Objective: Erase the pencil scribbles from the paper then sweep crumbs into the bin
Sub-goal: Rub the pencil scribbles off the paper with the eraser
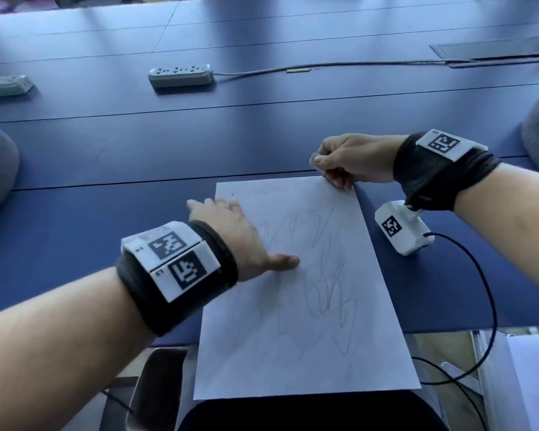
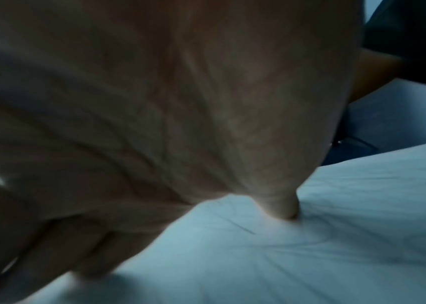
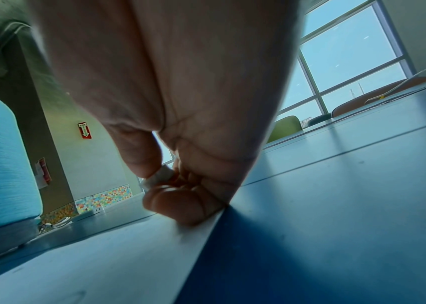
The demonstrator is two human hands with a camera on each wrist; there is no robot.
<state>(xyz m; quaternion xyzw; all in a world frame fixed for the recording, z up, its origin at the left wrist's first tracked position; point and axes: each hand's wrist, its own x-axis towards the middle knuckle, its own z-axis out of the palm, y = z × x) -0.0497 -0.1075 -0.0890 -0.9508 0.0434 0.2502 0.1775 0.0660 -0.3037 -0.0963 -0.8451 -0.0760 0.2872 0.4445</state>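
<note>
1. The left hand [image 1: 231,234] is lying flat on the left edge of the paper [image 1: 293,337], fingers straight and spread, thumb stretched out toward the scribbles [image 1: 318,269]. I judge it is pinning the sheet so it is not sliding or crumpling under rubbing.
2. The right hand [image 1: 352,160] is hovering at the far right corner of the paper, thumb and curled fingers pinching a small pale eraser [image 1: 315,160]. In the right wrist view the eraser [image 3: 156,181] is sitting between the thumb tip and the bent fingers [image 3: 180,203], whose knuckles are touching the paper's right edge.
3. The scribbles are running down the middle and right half of the paper, looking untouched, so erasing is probably only starting. No crumbs are showing, and no bin is in view.
4. The near end of the paper is hanging over the edge of the table [image 1: 106,157], which may be another reason for the pinning hand.
5. The table under the paper is a long, smooth dark blue top with seams across it. Beyond the paper, two power strips [image 1: 181,76] are lying, a cable trailing right from the nearer one.
6. Right of the paper, a black cable [image 1: 486,290] is looping off the wrist camera.
7. The right wrist view is showing large windows [image 3: 349,61], chairs and a light wall beyond the paper.
</note>
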